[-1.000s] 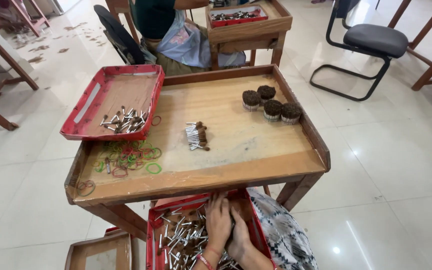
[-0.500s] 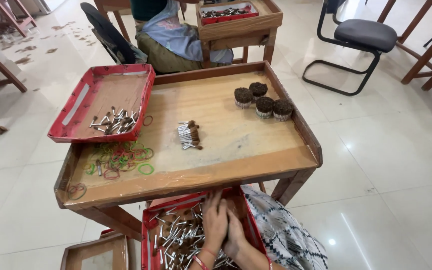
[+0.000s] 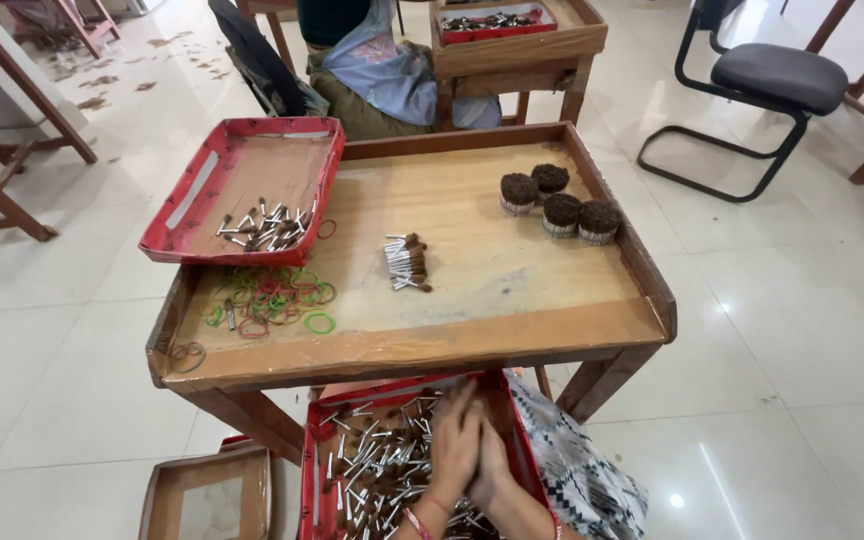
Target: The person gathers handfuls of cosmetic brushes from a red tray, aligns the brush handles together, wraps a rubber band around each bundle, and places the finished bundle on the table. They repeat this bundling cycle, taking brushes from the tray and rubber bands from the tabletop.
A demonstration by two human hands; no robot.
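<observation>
Both hands are seen low in the view, pressed side by side over a red tray that rests on the lap beneath the worktop. The left hand is laid flat with its fingers stretched forward onto a heap of small silver-and-brown sticks that fills the tray. The right hand is tucked just beside it, touching it, with its fingers bent down into the same heap. Whether any stick is actually gripped cannot be told, since the fingertips are hidden among the pieces. A patterned cloth is seen beside the tray, under the right forearm.

On the worktop, well apart from the hands, a small bundle of the same sticks is lying near the middle. Four round brown-topped bundles are standing close together toward the far right corner. A scatter of coloured rubber bands is spread at the near left. A second red tray is propped on the far left corner, with a few loose sticks in it.

An empty wooden box is seen on the floor at the lower left. Beyond the worktop another person is seated at a further table, and a black chair stands at the upper right.
</observation>
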